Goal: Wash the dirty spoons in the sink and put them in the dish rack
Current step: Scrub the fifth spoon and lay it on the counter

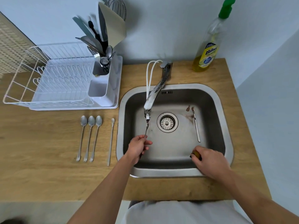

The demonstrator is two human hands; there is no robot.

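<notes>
- The left hand [139, 145] is closed on the handle of a dirty spoon [146, 129], holding its bowl up just under the faucet [154, 92] spout, over the stainless sink [226, 110].
- The right hand [208, 160] is curled around a yellow-green sponge [196, 154] at the near right corner of the basin; only a small part of the sponge shows past the fingers.
- A second dirty spoon [196, 125] lies on the sink floor to the right of the drain strainer [167, 122], its bowl toward the back wall, with brown smears beside it.
- On the wooden tabletop [48, 159] left of the sink, three long-handled spoons [88, 138] lie side by side, and a slimmer spoon [111, 141] lies alone nearer the sink edge.
- The white dish rack [53, 81] sits behind those spoons; its plate slots hold nothing, and its cutlery holder [103, 88] carries utensils in the rear compartment.
- A bottle of yellow dish soap [208, 46] with a green pump top stands at the back right of the tabletop.
</notes>
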